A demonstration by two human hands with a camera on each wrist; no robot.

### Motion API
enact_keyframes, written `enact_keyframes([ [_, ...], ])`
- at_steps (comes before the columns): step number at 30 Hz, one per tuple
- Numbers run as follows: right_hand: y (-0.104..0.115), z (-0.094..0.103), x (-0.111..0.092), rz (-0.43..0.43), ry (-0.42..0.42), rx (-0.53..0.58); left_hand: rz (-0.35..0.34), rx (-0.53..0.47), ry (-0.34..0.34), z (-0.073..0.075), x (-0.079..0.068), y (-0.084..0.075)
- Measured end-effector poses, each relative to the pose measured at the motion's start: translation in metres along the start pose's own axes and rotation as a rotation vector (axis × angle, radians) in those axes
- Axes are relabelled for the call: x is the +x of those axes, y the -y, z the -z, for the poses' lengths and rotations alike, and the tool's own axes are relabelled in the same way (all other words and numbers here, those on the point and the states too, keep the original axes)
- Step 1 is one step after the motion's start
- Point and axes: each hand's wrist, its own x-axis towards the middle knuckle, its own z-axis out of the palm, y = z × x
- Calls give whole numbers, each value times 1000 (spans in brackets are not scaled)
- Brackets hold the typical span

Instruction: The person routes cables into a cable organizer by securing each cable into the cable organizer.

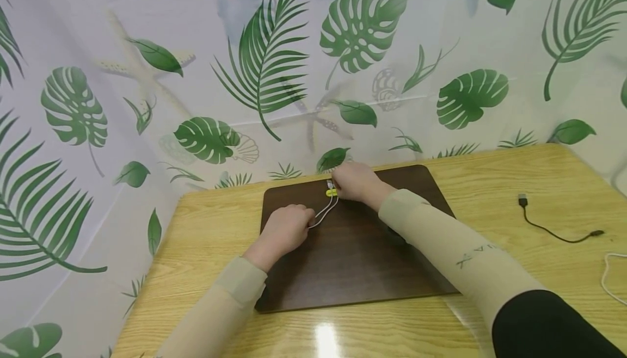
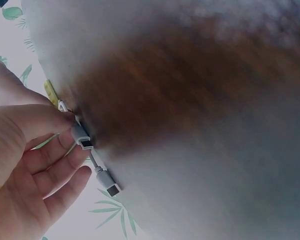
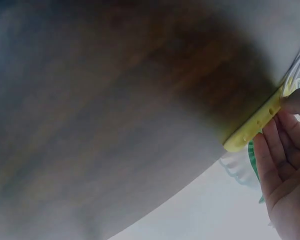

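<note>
A yellow cable clip (image 1: 331,192) with small holes (image 3: 258,122) lies near the far edge of a dark brown board (image 1: 343,260). Thin white cable (image 1: 324,215) strands pass through the clip's slots and loop toward me. My left hand (image 1: 288,226) pinches this cable by a grey plug (image 2: 81,136) between thumb and fingertips. Just past it, a second grey plug (image 2: 108,183) hangs free, its metal end outward. On the clip's right side my right hand (image 1: 360,184) pinches the clip, thumb right beside the strands, the other fingers loosely bent. A plug end (image 1: 330,184) shows beyond the clip.
The board rests on a wood-grain table (image 1: 206,271). To the right lie a short black USB cable (image 1: 543,228) and part of a white cable (image 1: 607,276). A leaf-patterned curtain (image 1: 303,75) rises behind the table and along its left side.
</note>
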Motion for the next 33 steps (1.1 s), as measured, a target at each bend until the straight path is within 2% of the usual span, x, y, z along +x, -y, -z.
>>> enact_keyframes([
  [4,-2,-2,-1,-1,-11,24,4,4,-7,-1,1,0],
  [10,-2,-3,-3,-48,-6,89,9,37,-16,-2,0,2],
  [17,-1,-2,-7,-74,-3,115,24,-5,-6,-1,-1,0],
  [22,-1,3,-13,-81,14,149,27,8,8,0,-1,1],
  [28,-1,12,-18,-47,46,161,38,19,18,2,-2,3],
  [33,-4,10,-23,-8,46,123,43,20,25,4,-4,3],
])
